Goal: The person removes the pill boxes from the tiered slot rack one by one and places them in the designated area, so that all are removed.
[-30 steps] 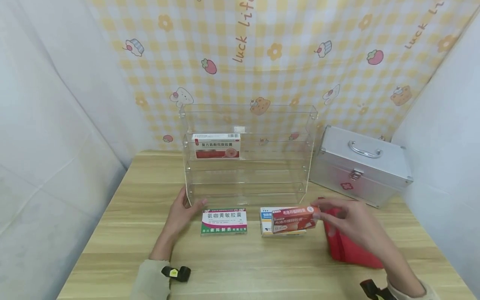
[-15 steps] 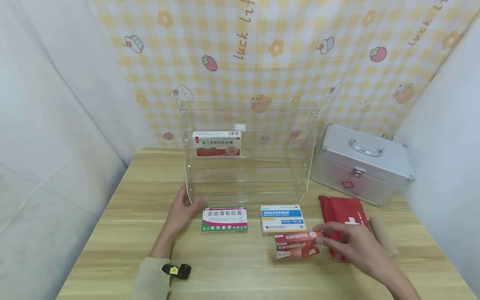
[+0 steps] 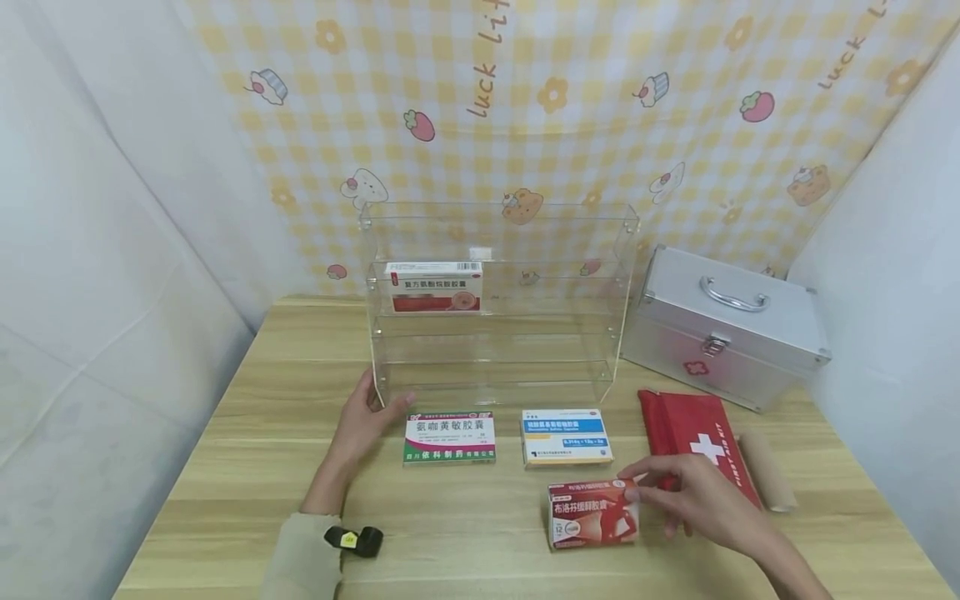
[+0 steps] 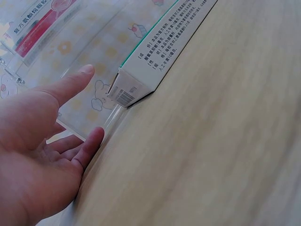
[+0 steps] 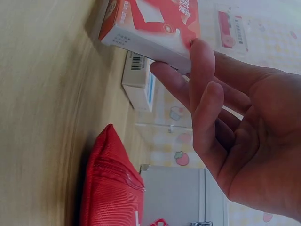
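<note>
My right hand [image 3: 693,500] pinches the right end of a red medicine box [image 3: 592,523] low over the table; in the right wrist view, fingers [image 5: 203,66] touch the end of that same box [image 5: 160,28]. Whether its lower edge touches the wood is unclear. My left hand [image 3: 367,423] holds the lower left corner of a clear acrylic rack [image 3: 547,373], thumb in front and other fingers around the side edge [image 4: 80,89]. Just right of that thumb lies a green and white medicine box [image 3: 450,439]. Behind the red box lies a blue and white medicine box [image 3: 567,437].
One red and white medicine box [image 3: 437,290] stands on an upper tier of the rack, at left. On the right are a red first aid pouch [image 3: 686,425], a tan roll [image 3: 767,473] and a silver case [image 3: 727,325]. A checked curtain [image 3: 555,150] hangs behind.
My right hand has brought the red box from over the blue and white box toward the table's front, turning its printed face upward. The blue and white box is uncovered. My left hand stays put.
</note>
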The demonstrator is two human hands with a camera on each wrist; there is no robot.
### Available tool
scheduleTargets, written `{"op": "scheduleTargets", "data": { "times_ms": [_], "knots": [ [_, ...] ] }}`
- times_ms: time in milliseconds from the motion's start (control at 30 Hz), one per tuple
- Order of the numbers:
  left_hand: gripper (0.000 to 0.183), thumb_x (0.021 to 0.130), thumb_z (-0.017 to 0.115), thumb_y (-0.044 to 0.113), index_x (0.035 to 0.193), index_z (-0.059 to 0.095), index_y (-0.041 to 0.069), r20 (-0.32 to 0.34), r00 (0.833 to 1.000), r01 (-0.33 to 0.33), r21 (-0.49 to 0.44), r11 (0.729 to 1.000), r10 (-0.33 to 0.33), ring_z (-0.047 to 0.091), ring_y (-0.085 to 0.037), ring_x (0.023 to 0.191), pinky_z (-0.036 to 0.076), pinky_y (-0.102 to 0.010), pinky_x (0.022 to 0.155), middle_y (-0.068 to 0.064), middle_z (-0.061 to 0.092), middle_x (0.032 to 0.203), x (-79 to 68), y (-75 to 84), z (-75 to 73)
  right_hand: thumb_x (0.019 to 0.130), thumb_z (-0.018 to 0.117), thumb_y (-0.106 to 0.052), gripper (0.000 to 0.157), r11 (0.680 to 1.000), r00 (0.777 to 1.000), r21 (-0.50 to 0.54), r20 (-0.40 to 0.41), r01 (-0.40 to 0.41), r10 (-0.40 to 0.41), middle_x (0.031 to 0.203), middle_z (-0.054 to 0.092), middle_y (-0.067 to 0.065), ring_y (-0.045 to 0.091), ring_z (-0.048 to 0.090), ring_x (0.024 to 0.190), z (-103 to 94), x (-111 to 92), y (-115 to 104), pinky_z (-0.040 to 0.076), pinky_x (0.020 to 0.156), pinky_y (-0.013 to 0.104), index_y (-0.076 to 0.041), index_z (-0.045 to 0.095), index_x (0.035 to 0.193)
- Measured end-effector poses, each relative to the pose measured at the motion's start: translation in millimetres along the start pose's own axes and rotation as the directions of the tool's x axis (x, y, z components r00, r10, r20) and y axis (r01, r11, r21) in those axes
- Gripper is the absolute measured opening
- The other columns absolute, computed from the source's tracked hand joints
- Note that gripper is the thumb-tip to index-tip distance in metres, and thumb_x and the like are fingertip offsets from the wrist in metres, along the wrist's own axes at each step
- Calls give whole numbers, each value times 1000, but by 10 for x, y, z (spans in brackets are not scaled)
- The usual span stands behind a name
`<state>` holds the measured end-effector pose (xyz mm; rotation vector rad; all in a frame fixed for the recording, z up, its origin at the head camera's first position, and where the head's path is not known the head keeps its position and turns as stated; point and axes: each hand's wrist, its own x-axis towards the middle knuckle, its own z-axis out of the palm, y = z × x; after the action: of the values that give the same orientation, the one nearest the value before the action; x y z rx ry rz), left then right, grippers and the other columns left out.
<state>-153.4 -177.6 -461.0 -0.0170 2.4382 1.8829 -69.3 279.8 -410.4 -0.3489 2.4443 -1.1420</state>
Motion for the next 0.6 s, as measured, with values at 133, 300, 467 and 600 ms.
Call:
{"op": "scheduleTargets", "data": {
  "times_ms": [133, 300, 467, 600],
  "knots": [
    [87, 90, 73, 34, 158, 20, 21, -4, 1000, 7, -3, 1000, -7, 23, -36, 143, 25, -55, 113, -16, 22, 159, 32, -74, -2, 89, 72, -35, 33, 999, 1000, -41, -9, 5, -5, 92, 70, -3, 20, 62, 51, 31, 49, 38, 53, 45, 32, -17, 71, 117],
    [88, 88, 74, 41, 157, 21, 28, -20, 1000, -4, 7, 1000, 5, 21, -34, 144, 23, -55, 113, -11, 23, 160, 121, -288, 2, 89, 73, -35, 30, 992, 997, -120, -62, 31, -39, 93, 70, -5, 13, 62, 60, 97, 130, 67, 54, 50, 29, -19, 73, 114],
    [89, 86, 73, 48, 156, 21, 33, -35, 999, -19, 36, 999, 20, 23, -33, 144, 26, -53, 113, -8, 24, 159, 154, -376, 9, 88, 74, -34, 29, 989, 995, -149, -93, 18, -32, 91, 70, -5, 13, 60, 51, 142, 186, 78, 53, 50, 27, -19, 74, 113],
    [90, 85, 73, 51, 156, 20, 34, -38, 999, -20, 49, 999, 22, 22, -33, 144, 26, -53, 113, -8, 23, 160, 149, -369, 14, 87, 75, -34, 29, 987, 994, -157, -105, 20, -37, 89, 71, -5, 13, 59, 49, 162, 222, 94, 52, 51, 26, -17, 74, 111]
  ]
}}
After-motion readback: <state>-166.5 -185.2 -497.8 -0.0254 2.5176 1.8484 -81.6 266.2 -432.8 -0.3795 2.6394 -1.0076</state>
